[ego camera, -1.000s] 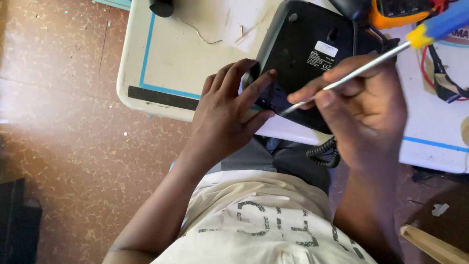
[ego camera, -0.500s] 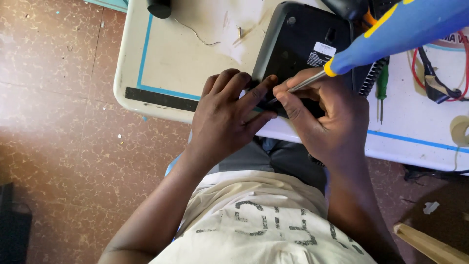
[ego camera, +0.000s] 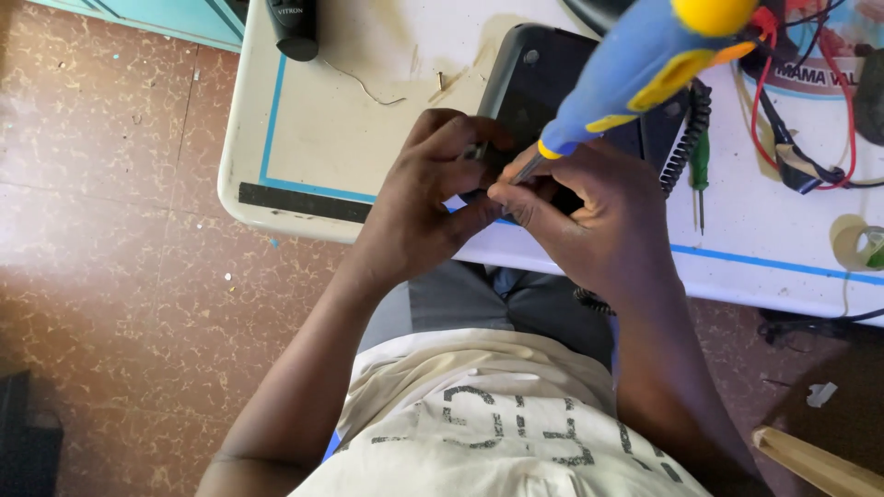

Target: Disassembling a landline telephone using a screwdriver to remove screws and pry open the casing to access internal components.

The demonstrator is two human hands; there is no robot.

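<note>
**Screwdriver tip down at the edge of the black casing**

Screwdriver (ego camera: 635,69), blue-handled with yellow trim, is the thing to watch. The right hand (ego camera: 589,230) has it pinched low on the metal shaft, thumb and forefinger closed tight just below the handle's collar, the other fingers curled under. The long axis runs steeply: tip down between the two sets of fingers, handle rising up and away from the right fingers toward the far side of the table (ego camera: 313,138) (it looms large, being close to the camera).

The left hand (ego camera: 433,202) sits just beside the right, touching or nearly so at the fingertips. Its fingers are half curled and pressed against the near edge of the black casing (ego camera: 534,83), thumb underneath, steadying it. The tip itself is hidden where the two hands meet, so I cannot tell what it bears on.

The casing lies flat, beyond the fingers of both hands, its near edge directly under them. The right hand is the nearer one to the tool; the left is nearer to the casing's corner.

Further out past the right fingers lie a coiled black cord (ego camera: 686,138), a small green screwdriver (ego camera: 700,175) and a tangle of red and black wires (ego camera: 792,138).
</note>
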